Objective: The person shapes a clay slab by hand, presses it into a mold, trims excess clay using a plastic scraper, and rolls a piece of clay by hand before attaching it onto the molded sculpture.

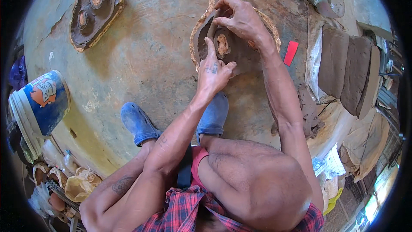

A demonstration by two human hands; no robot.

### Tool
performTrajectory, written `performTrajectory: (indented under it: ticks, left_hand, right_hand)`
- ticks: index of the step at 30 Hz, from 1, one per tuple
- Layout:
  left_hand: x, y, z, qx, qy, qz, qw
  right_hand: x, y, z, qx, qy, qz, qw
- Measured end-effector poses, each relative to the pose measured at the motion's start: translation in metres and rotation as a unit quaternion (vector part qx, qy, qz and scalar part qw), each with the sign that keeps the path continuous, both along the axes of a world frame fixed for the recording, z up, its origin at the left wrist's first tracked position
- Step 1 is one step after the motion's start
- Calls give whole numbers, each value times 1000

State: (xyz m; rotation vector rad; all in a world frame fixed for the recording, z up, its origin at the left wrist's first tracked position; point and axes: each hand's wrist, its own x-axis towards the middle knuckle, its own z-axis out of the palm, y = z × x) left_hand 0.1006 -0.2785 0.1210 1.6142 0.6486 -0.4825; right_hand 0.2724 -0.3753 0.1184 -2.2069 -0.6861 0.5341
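Head view: you crouch over a clay-filled mould (231, 38) lying on the concrete floor (150, 60), straight ahead of your blue clogs (139, 122). Your left hand (212, 71) rests on its near edge, forefinger stretched out and pressed into the dark clay, thumb lying alongside; it holds nothing. Your right hand (242, 17) arches over the far rim, fingertips bent down and pushing clay against the wall, again pinching no tool. The clay looks mostly packed in, yet a pale patch shows bare in the middle, so I judge the pressing part done with smoothing left. A second mould (94, 13) lies well apart to your left, already filled. Clay slabs (347, 71) wait at the right, beside a red card (291, 53).
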Motion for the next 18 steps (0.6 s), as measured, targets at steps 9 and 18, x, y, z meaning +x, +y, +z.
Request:
performTrajectory:
  ticks: [9,18]
  left_hand:
    - [1,0,1,9,-14,-7,1000]
    - [12,-4,-3,66,-42,-2,997]
  right_hand:
    - [5,-6,-1,4,-22,-3,1000]
    - [3,-12,-1,7,-1,-22,1000]
